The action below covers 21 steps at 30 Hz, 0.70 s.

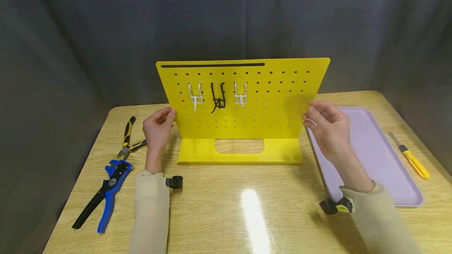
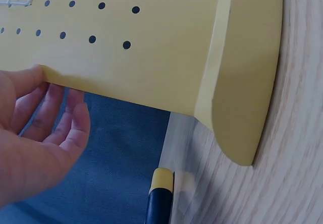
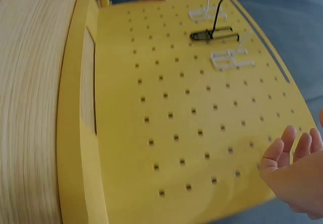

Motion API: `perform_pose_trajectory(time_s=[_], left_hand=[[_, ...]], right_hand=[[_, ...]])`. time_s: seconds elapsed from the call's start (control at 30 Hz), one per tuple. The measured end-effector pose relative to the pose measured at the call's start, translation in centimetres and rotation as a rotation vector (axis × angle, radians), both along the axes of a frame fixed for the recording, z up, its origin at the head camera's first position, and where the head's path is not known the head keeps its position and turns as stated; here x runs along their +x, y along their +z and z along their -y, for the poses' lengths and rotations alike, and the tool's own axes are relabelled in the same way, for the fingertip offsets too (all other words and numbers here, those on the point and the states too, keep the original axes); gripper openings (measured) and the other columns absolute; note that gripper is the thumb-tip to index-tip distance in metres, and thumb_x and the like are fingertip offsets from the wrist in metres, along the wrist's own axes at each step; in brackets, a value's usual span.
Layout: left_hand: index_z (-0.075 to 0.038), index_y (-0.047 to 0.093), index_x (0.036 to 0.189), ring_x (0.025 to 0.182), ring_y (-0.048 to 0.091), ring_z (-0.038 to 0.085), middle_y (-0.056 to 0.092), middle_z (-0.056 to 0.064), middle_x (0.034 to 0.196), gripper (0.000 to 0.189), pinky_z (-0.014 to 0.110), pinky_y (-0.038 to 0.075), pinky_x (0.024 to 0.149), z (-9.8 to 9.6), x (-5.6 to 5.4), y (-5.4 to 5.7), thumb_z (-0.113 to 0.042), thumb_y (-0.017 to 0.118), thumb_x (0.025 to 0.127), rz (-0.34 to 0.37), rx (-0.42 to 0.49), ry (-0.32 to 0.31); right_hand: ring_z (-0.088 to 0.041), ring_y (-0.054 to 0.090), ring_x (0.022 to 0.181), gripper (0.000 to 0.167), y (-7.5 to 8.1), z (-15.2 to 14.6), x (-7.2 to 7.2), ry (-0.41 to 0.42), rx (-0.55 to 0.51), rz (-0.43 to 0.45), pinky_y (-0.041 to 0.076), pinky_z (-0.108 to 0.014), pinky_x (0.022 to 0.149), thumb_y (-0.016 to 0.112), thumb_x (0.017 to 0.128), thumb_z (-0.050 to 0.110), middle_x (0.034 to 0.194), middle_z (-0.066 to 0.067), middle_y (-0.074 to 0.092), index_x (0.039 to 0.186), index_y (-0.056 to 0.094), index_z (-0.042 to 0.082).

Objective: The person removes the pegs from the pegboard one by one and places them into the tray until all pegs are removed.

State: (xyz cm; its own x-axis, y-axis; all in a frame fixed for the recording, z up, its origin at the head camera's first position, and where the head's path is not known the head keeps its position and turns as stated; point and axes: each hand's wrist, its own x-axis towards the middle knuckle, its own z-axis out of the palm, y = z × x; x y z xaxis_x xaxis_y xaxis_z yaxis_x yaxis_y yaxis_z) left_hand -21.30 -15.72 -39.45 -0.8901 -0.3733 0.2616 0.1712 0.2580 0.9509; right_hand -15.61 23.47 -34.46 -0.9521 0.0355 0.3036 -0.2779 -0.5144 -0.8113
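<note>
A yellow pegboard (image 1: 272, 118) stands upright on its bent foot on the wooden table. Two white wire hooks, one on the left (image 1: 196, 99) and one farther right (image 1: 241, 99), hang in its upper rows with a black hook (image 1: 219, 103) between them. At the board's left edge my left hand (image 1: 159, 124) pinches it, thumb in front and fingers behind, as the left wrist view shows. My right hand (image 1: 330, 126) is beside the right edge, its fingers (image 3: 275, 151) loosely bent and holding nothing.
On the left lie black-and-yellow pliers (image 1: 126, 150) and a blue-and-black wire stripper (image 1: 114, 181). A lilac tray (image 1: 385, 164) lies under and beyond my right forearm, with a yellow-handled screwdriver (image 1: 414, 162) to its right. A dark curtain (image 1: 212, 15) hangs behind the table.
</note>
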Motion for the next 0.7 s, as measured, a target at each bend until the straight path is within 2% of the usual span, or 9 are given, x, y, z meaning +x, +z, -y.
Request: perform_pose_trajectory(time_s=[0.07, 0.33, 0.47, 0.7], left_hand=[[0.005, 0.071, 0.108, 0.071, 0.059, -0.005, 0.068, 0.026, 0.1, 0.026, 0.012, 0.049, 0.065, -0.1, 0.2, 0.3, -0.014, 0.068, 0.091, 0.004, 0.011, -0.012], [0.012, 0.068, 0.108, 0.072, 0.058, -0.001, 0.066, 0.03, 0.1, 0.025, 0.011, 0.047, 0.064, -1.4, 2.1, 3.2, -0.007, 0.063, 0.093, 0.024, -0.018, -0.029], [0.012, 0.067, 0.108, 0.072, 0.058, -0.002, 0.066, 0.029, 0.1, 0.025, 0.011, 0.047, 0.064, -1.6, 2.3, 3.5, -0.008, 0.062, 0.093, 0.027, -0.028, -0.031], [0.012, 0.068, 0.106, 0.071, 0.058, -0.002, 0.066, 0.03, 0.098, 0.024, 0.011, 0.047, 0.062, -1.4, 2.2, 3.3, -0.008, 0.063, 0.093, 0.012, -0.033, -0.024]], right_hand=[[-0.019, 0.063, 0.075, 0.015, 0.0, 0.9, -0.2, 0.014, -0.001, -0.002, 0.053, -0.024, 0.068, 0.056, 0.092, -0.01, 0.084, -0.008, 0.063, 0.1, 0.067, -0.004], [-0.018, 0.063, 0.075, 0.012, -0.1, 4.5, -1.0, 0.038, 0.001, 0.002, 0.052, -0.023, 0.068, 0.063, 0.089, -0.002, 0.089, -0.006, 0.062, 0.096, 0.07, 0.005], [-0.018, 0.063, 0.074, 0.008, -0.2, 5.9, -1.3, 0.06, -0.029, 0.032, 0.052, -0.023, 0.067, 0.068, 0.087, 0.003, 0.086, -0.005, 0.063, 0.095, 0.071, 0.005], [-0.017, 0.062, 0.076, 0.006, -0.4, 7.8, -2.2, 0.095, -0.07, 0.131, 0.05, -0.025, 0.07, 0.068, 0.088, 0.008, 0.087, -0.005, 0.063, 0.094, 0.071, 0.007]])
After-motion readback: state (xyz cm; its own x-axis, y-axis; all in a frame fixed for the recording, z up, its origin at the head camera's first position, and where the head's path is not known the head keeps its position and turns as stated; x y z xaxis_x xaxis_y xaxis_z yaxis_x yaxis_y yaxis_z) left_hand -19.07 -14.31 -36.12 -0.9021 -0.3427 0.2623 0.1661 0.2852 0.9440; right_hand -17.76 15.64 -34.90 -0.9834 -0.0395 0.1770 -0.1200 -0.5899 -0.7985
